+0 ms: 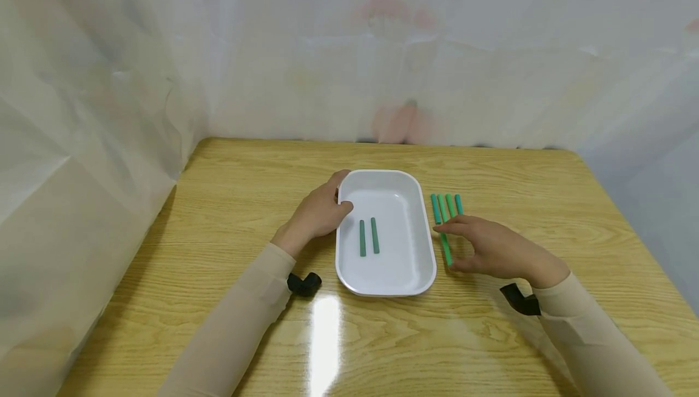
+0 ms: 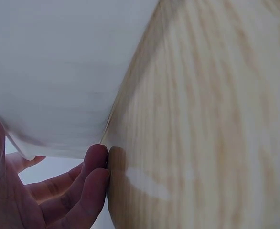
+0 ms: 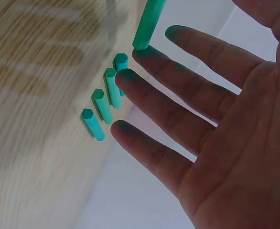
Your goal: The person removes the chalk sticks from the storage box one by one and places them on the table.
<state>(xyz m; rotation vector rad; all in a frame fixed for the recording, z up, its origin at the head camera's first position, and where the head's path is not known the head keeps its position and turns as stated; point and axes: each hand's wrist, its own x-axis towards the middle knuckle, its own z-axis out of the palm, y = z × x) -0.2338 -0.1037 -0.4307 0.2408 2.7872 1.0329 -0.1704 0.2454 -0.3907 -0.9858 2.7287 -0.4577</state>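
Closest to my vantage, the right hand [image 1: 494, 248] arched over a bright green stick [image 1: 446, 252], fingers spread and nearly straight; I could not tell whether they bore any of its weight. The stick lay just right of the white tray [image 1: 404, 266], left of the palm, between thumb and fingers, its long axis pointing away from the person, roughly along the tray's long side. The right hand was plainly nearer to it. The left hand [image 1: 318, 210] gripped the tray's left rim, thumb hooked over. Two darker sticks [image 1: 363, 239] lay inside. Farther off, I saw four teal and green sticks [image 1: 450, 204] in a row on the desk [image 1: 508, 178].
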